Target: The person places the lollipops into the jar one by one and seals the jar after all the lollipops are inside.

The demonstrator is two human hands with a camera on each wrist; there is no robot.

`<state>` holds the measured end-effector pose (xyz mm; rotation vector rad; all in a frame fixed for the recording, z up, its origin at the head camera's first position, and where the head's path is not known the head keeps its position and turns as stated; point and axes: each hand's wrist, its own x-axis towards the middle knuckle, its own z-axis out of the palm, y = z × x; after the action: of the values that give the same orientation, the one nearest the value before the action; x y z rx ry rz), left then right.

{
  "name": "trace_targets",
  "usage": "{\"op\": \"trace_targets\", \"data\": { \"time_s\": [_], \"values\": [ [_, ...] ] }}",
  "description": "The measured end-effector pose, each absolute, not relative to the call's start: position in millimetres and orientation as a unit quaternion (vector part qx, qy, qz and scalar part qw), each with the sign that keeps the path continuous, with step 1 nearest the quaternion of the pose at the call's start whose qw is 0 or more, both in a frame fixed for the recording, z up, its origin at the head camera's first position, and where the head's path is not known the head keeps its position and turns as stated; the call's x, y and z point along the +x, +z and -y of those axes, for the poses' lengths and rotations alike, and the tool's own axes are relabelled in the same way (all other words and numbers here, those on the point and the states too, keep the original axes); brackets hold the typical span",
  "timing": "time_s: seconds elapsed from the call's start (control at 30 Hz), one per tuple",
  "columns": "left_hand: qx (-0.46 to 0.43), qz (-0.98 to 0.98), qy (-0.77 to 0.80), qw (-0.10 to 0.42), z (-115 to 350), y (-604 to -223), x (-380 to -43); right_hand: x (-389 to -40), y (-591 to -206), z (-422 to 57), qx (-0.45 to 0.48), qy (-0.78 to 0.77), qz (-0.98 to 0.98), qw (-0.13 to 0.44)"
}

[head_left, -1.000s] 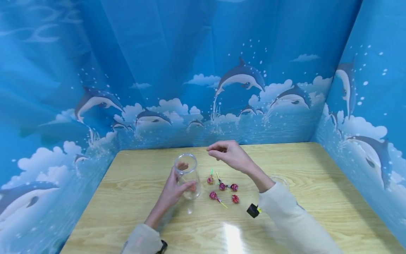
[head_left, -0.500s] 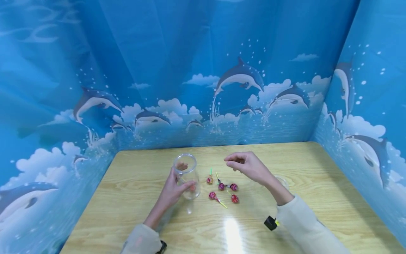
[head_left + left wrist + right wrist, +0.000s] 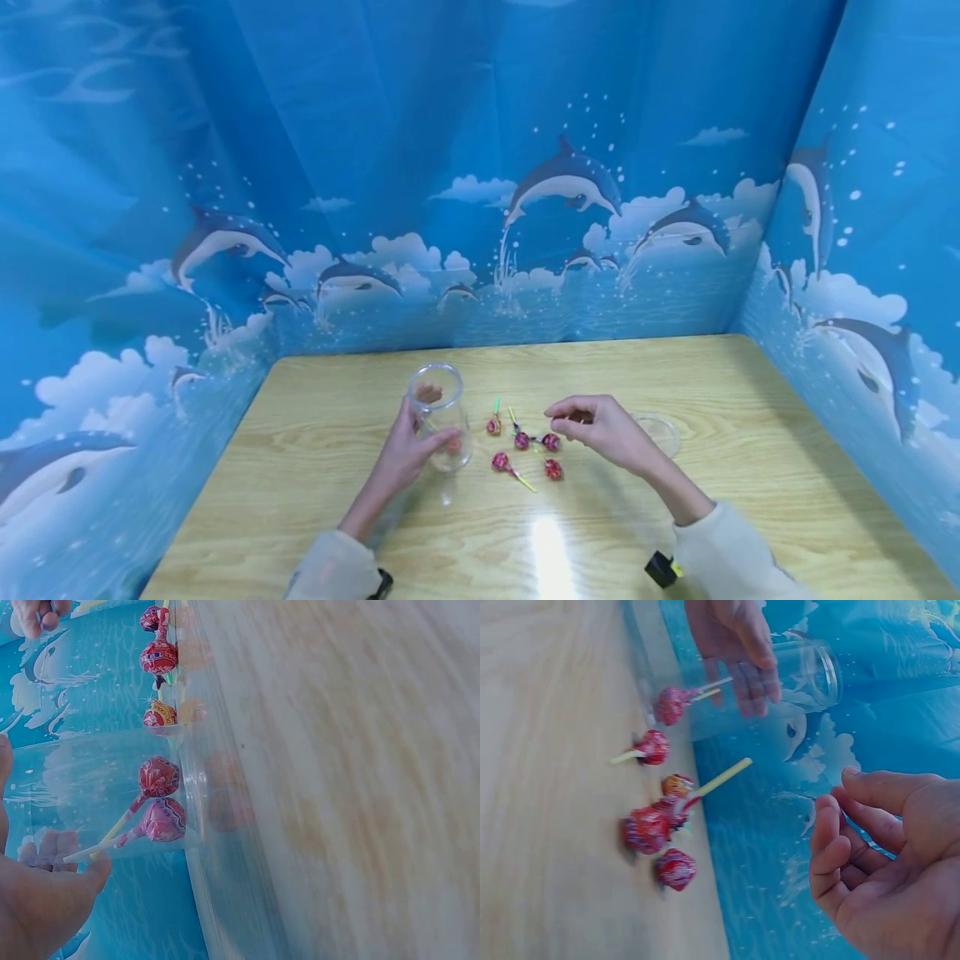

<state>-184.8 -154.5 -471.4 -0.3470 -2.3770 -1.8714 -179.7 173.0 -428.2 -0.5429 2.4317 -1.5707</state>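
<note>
My left hand (image 3: 405, 452) grips a clear cylindrical jar (image 3: 453, 415) that stands upright on the wooden table, its mouth uncovered. Inside at the bottom are two wrapped lollipops, a red one (image 3: 159, 776) and a pink one (image 3: 163, 820), with sticks leaning toward the hand. My right hand (image 3: 606, 431) hovers just right of the loose lollipops, fingers loosely curled and holding nothing. Those lollipops include one with a yellow stick (image 3: 501, 462), a red one (image 3: 553, 469), one nearest my right fingers (image 3: 551, 442) and one with a green stick (image 3: 493, 425).
A clear round lid (image 3: 662, 433) lies on the table (image 3: 337, 500) behind my right wrist, partly covered by it. A blue curtain (image 3: 450, 108) printed with dolphins encloses the table at the back and sides.
My right hand has moved right and down, from beside the jar's mouth to near the loose lollipops. The left hand and jar have stayed put.
</note>
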Motion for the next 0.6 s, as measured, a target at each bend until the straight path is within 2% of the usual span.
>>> {"op": "trace_targets", "data": {
  "time_s": [0.33,0.6],
  "values": [
    [-0.108,0.781,-0.613,0.051,154.1,-471.4,-185.4,-172.5,-456.5,-160.6,-0.230,-0.510,-0.826,0.069],
    [-0.102,0.778,-0.618,0.048,154.1,-472.3,-185.8,-171.5,-468.2,-151.6,-0.224,-0.504,-0.832,0.063]
  ]
}}
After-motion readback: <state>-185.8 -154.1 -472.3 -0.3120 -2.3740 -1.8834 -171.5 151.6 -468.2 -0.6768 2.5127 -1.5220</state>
